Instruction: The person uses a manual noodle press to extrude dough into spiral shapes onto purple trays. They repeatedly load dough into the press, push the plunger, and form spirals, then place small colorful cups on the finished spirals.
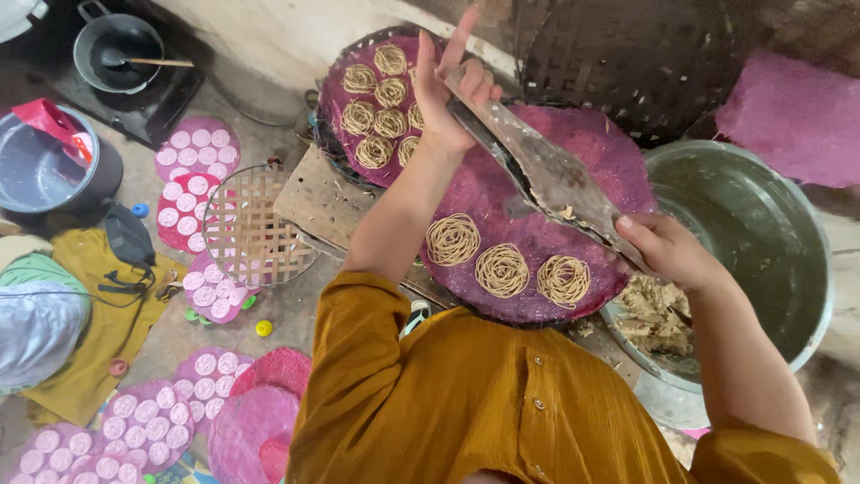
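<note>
Both hands gripped a long metal press [546,170] over a purple mat [537,242]: left hand [448,90] at the far end, right hand [667,246] near a basin [770,233].

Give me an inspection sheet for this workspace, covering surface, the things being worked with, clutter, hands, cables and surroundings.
Surface: round purple mat on a wooden board.
Job's things: long metal press tool; three noodle coils on the mat; dough in a large metal basin.
Clutter: bottle caps, purple mats of white discs, woven tray on the floor.
Grippers: left hand grips the tool's far end; right hand grips its near end.
Cables: black strap or cord on yellow cloth.
Surroundings: stove with pot, grey bucket.
</note>
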